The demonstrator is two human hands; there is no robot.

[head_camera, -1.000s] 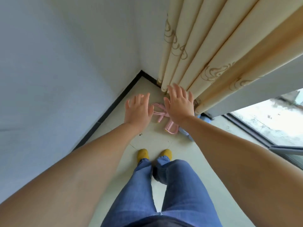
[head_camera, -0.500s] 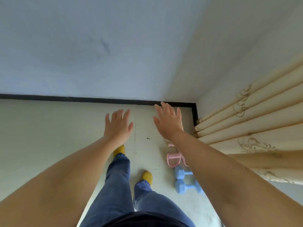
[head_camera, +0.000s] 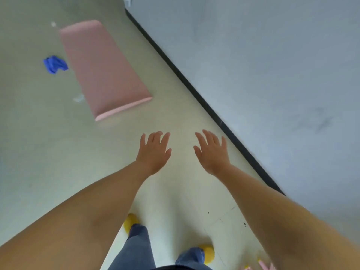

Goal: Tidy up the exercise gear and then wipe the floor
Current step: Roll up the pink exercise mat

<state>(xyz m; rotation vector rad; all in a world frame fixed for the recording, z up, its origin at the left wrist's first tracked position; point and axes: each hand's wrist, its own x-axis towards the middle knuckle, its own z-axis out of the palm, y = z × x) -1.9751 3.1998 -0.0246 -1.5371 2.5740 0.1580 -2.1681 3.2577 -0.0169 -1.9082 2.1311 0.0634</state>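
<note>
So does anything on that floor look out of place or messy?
Yes. A pink mat lies spread out on the floor, with a crumpled blue cloth dropped beside its left edge. A few small white scraps lie near the mat too. Both hands, left and right, are empty.

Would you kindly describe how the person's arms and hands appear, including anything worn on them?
Both arms are bare from the frame's edge to the wrists, with no sleeves in view. The left hand and right hand wear no gloves, and no rings, watch or bracelets are visible. The picture is slightly blurred.
</note>
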